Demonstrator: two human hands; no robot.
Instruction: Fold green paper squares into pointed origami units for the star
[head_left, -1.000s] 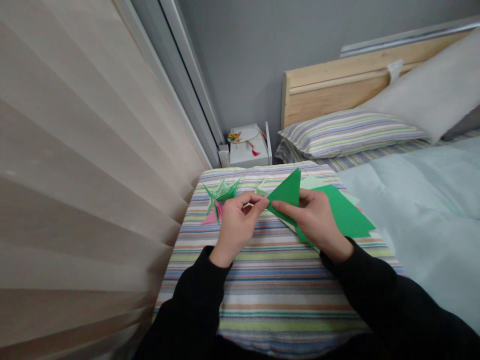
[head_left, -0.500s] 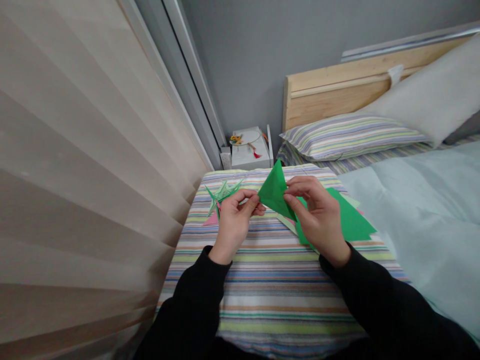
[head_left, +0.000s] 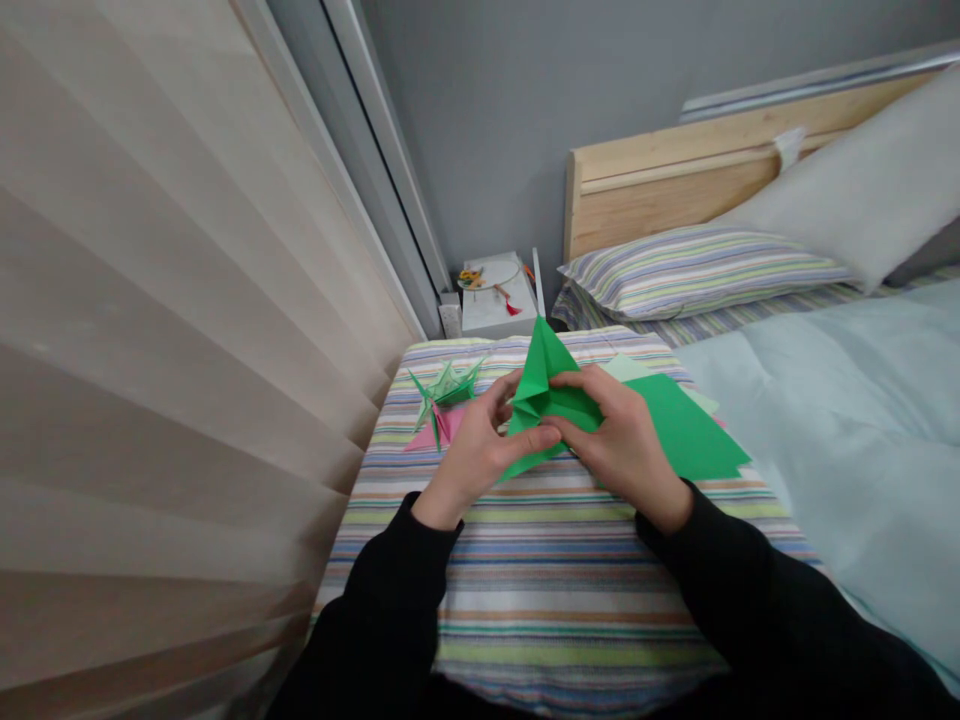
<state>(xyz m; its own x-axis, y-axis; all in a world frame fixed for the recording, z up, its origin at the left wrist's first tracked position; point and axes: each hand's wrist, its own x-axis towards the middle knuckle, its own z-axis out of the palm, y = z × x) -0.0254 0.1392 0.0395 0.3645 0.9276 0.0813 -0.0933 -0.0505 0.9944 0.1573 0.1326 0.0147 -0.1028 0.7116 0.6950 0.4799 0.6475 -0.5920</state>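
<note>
A creased sheet of green origami paper [head_left: 536, 375] is held up between my hands, partly unfolded, with one corner pointing away from me. My left hand [head_left: 487, 440] grips its left side, the thumb lying across the front near the lower middle. From the right, my right hand [head_left: 619, 430] pinches the paper, with fingers and thumb near the central creases. Behind my right hand lies a stack of green paper sheets [head_left: 690, 430]. Left of my left hand sit a green folded paper crane-like piece [head_left: 446, 385] and a pink folded piece [head_left: 448, 425].
The striped cloth [head_left: 570, 590] covers the table under my hands. A bed with a pale blue quilt [head_left: 847, 420] and a striped pillow [head_left: 712, 270] is to the right. A pleated curtain [head_left: 165, 350] hangs at left. Beyond the table stands a white cabinet [head_left: 491, 322] with small items on it.
The green paper has gone from a folded triangle to a partly opened shape with inner creases showing. Both hands have moved closer together, and more of the pink piece shows.
</note>
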